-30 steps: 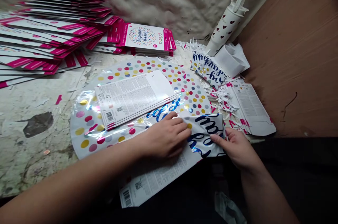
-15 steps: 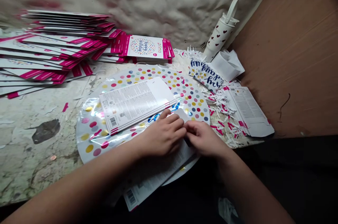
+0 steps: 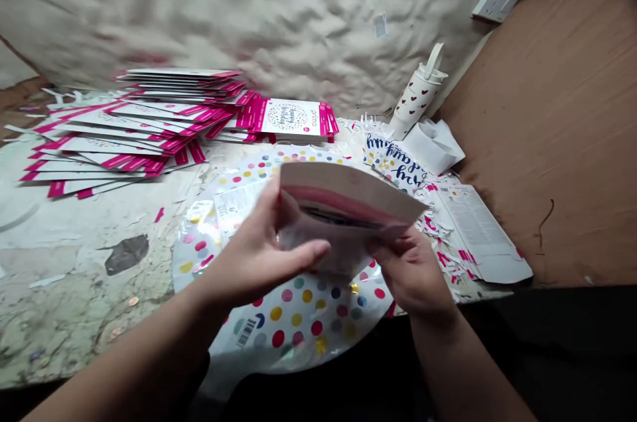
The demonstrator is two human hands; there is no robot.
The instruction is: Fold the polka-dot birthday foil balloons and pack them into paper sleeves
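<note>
Both hands hold a card envelope (image 3: 343, 190) up off the table, its mouth toward me and parted, with something dark inside that I cannot make out. My left hand (image 3: 259, 243) grips its left edge, thumb along the near face. The right-hand corner is pinched in my right hand (image 3: 413, 263). Below lies a round foil balloon (image 3: 298, 322) with coloured dots, flat on the table and reaching over its front edge. A printed card packet (image 3: 233, 206) rests on the balloon, partly hidden behind my left hand.
Piles of pink-and-white packets (image 3: 134, 137) stand at the back left. To the right are a white bottle with hearts (image 3: 415, 97), a folded balloon (image 3: 393, 160), paper shreds (image 3: 448, 256) and an opened packet (image 3: 485, 229). A brown board (image 3: 557, 143) closes the right side.
The packet that lay under my hands on the balloon is now lifted, its mouth parted. My hands have moved apart to its two sides. The view has tilted up.
</note>
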